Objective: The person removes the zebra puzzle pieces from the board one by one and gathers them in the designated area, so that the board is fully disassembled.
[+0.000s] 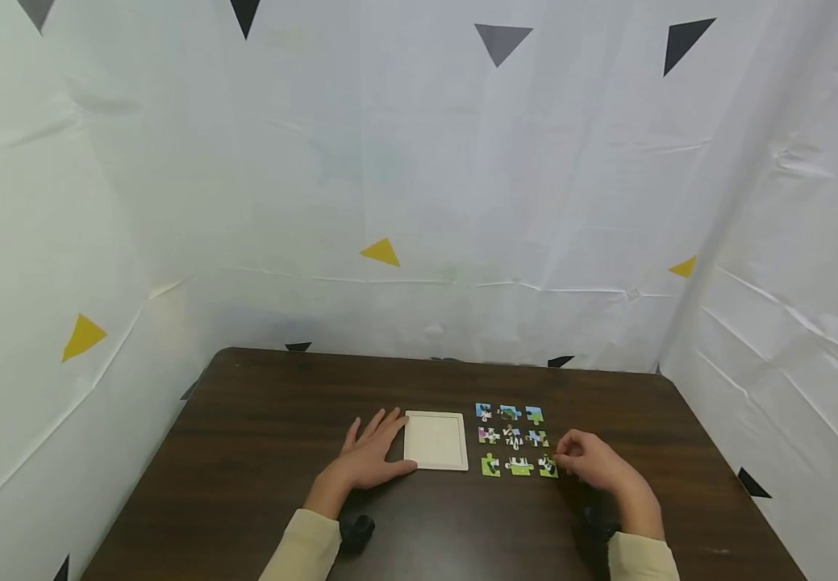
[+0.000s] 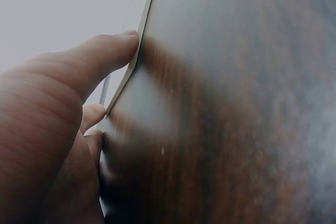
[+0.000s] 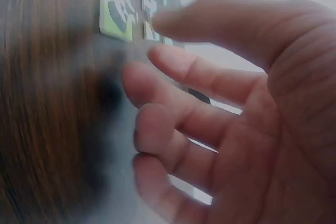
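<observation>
A pale square puzzle tray (image 1: 435, 440) with a raised rim lies on the table, nothing inside it. My left hand (image 1: 366, 461) rests at the tray's left side with fingers spread; in the left wrist view the thumb (image 2: 113, 51) touches the tray's edge (image 2: 148, 4). To the right of the tray, several jigsaw pieces (image 1: 519, 466) in green, blue and white lie apart in three rows. Beside the lower right jigsaw piece (image 1: 548, 467) is my right hand (image 1: 596, 463), its fingers loosely bent. The right wrist view shows a gap between thumb and index finger, with nothing held.
The dark brown wooden table (image 1: 288, 420) has rounded far corners. White sheeting (image 1: 419, 161) with grey, black and yellow triangles hangs behind it and along both sides. A black wrist device (image 1: 356, 532) sits under the left wrist.
</observation>
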